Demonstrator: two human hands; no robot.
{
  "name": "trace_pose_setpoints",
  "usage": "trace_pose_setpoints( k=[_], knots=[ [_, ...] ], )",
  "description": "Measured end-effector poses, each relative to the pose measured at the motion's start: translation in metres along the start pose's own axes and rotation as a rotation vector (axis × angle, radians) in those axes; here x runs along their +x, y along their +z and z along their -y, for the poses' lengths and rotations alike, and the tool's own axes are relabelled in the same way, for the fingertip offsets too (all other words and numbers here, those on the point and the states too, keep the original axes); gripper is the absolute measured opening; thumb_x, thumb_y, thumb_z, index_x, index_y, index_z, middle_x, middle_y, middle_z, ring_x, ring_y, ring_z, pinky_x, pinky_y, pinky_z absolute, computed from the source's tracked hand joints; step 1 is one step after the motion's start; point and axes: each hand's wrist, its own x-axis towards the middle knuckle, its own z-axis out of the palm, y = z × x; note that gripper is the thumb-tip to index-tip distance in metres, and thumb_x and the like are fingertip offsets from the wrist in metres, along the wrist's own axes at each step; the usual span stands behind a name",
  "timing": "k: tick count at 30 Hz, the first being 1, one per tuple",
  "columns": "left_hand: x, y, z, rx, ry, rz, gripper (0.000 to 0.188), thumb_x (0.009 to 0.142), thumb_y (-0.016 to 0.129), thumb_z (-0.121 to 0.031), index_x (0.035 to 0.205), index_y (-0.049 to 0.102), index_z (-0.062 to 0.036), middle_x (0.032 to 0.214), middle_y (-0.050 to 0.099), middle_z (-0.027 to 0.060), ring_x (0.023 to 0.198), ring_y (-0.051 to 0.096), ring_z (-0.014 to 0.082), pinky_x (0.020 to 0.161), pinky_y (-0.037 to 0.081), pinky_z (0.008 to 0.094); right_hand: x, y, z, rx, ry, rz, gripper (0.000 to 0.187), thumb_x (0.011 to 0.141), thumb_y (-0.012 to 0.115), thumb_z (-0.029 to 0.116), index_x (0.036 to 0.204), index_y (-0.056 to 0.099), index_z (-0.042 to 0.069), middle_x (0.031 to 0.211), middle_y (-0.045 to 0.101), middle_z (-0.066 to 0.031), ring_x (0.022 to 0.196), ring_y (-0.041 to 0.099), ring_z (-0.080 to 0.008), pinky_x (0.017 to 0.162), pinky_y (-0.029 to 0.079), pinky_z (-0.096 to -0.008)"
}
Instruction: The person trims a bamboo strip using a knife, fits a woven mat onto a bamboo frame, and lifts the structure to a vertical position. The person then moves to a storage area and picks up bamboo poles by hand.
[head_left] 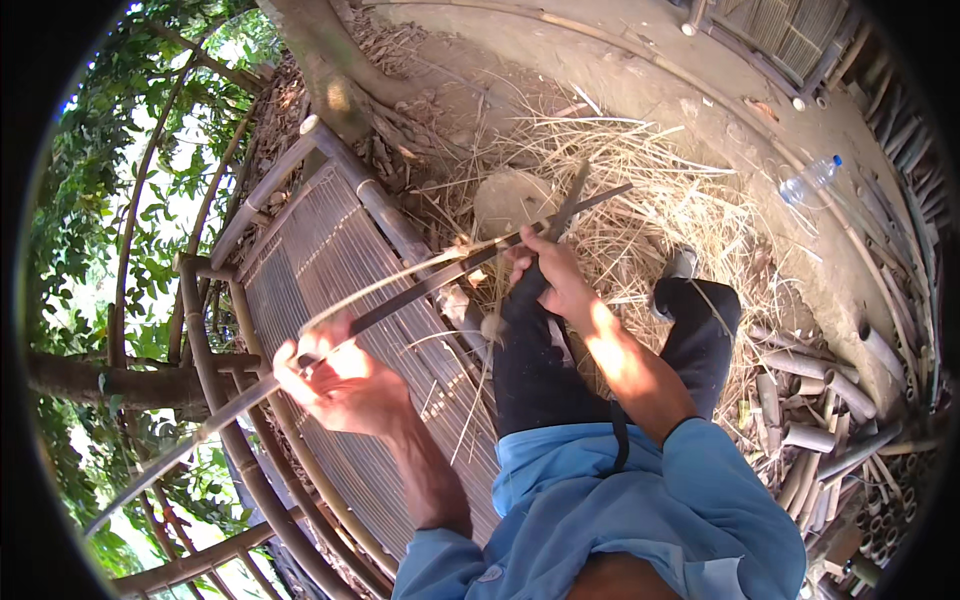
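Observation:
A long bamboo strip runs slantwise across my lap, from the lower left up to the far right. Around its left part, the fingers of my left hand are closed. My right hand is closed around a knife, its handle mostly hidden by the fingers. The dark blade of the knife points away from me and crosses the strip near its far end. A thin pale sliver lies alongside the strip, between the left hand and the blade.
Left of my legs is a slatted bamboo bench with a pole rail. Pale shavings cover the ground around a round stump. A plastic bottle lies at the right. Cut bamboo pieces are piled at the lower right.

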Motion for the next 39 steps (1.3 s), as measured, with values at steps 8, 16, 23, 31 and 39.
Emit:
trace_pose_setpoints(
  k=[8,16,23,31,39],
  knots=[
    [0.040,0.054,-0.015,0.140,0.296,0.166,0.041,0.108,0.033,-0.038,0.091,0.049,-0.0041,0.056,0.030,-0.0031,0.048,0.027,0.0086,0.040,0.022,0.0236,-0.002,-0.135,-0.017,-1.457,-0.963,0.114,0.060,0.085,0.073,0.026,0.130,0.051,-0.005,0.102,0.066,-0.0257,0.090,0.064,-0.0429,0.084,0.051,-0.0475],
    [0.013,0.099,-0.002,0.158,0.293,0.385,0.042,0.107,0.039,-0.043,0.086,0.049,-0.0082,0.060,0.028,-0.0024,0.049,0.020,0.0092,0.042,0.018,0.0253,-0.008,-0.147,0.014,-1.518,-0.382,0.067,0.062,0.089,0.066,0.019,0.145,0.042,0.005,0.100,0.063,-0.0261,0.088,0.064,-0.0431,0.079,0.051,-0.0479],
    [0.004,0.084,0.042,-0.063,-0.014,0.854,0.058,0.106,0.031,-0.053,0.105,0.058,-0.0013,0.067,0.037,0.0006,0.060,0.036,0.0148,0.051,0.035,0.0294,-0.011,-0.126,0.028,-1.548,-0.620,0.011,0.059,0.094,0.062,0.023,0.148,0.039,0.014,0.098,0.061,-0.0223,0.085,0.065,-0.0388,0.074,0.053,-0.0480],
    [-0.020,0.079,0.080,0.192,0.211,0.475,0.054,0.104,0.029,-0.058,0.077,0.040,-0.0121,0.057,0.030,-0.0011,0.047,0.026,0.0101,0.037,0.021,0.0240,-0.047,-0.027,0.030,-1.461,-1.046,0.277,0.026,0.088,0.070,0.023,0.104,0.057,0.007,0.080,0.060,-0.0123,0.060,0.063,-0.0308,0.051,0.053,-0.0395],
    [-0.024,0.077,0.075,0.072,0.116,0.538,0.055,0.104,0.034,-0.055,0.070,0.042,-0.0123,0.057,0.030,-0.0011,0.047,0.025,0.0108,0.039,0.020,0.0252,-0.003,-0.039,0.010,-1.440,-0.905,0.207,0.019,0.087,0.071,0.019,0.098,0.059,0.009,0.072,0.056,-0.0082,0.054,0.061,-0.0232,0.047,0.053,-0.0361]
  ],
)
